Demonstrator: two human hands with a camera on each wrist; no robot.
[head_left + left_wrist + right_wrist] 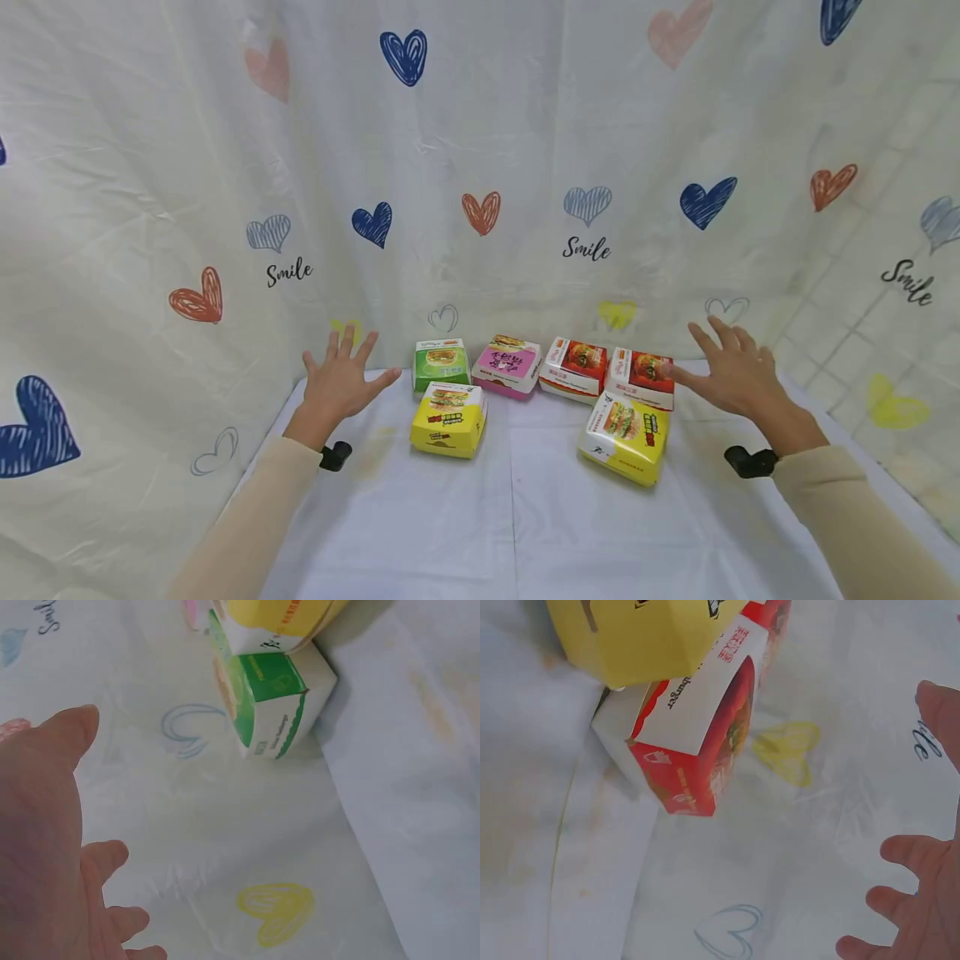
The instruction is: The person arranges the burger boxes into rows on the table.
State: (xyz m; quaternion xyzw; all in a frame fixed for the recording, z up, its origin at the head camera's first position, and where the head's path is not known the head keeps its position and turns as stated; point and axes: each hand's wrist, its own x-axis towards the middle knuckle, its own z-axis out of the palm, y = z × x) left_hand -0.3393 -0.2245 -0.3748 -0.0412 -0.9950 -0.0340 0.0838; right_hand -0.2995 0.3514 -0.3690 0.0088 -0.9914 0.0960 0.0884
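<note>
My left hand is held up with spread fingers, left of a green burger box and a yellow burger box. In the left wrist view it is apart from the green box's side. On the other side my right hand is raised likewise, its thumb overlapping a red-and-white burger box in the head view. The right wrist view shows a gap between that hand and the red-and-white box. A second yellow burger box sits tilted against the red-and-white one's front. Neither hand holds anything.
Between the outer boxes in the back row stand a pink burger box and another red-and-white box. A white cloth covers the table. Behind it hangs a curtain printed with hearts, with more curtain on both sides.
</note>
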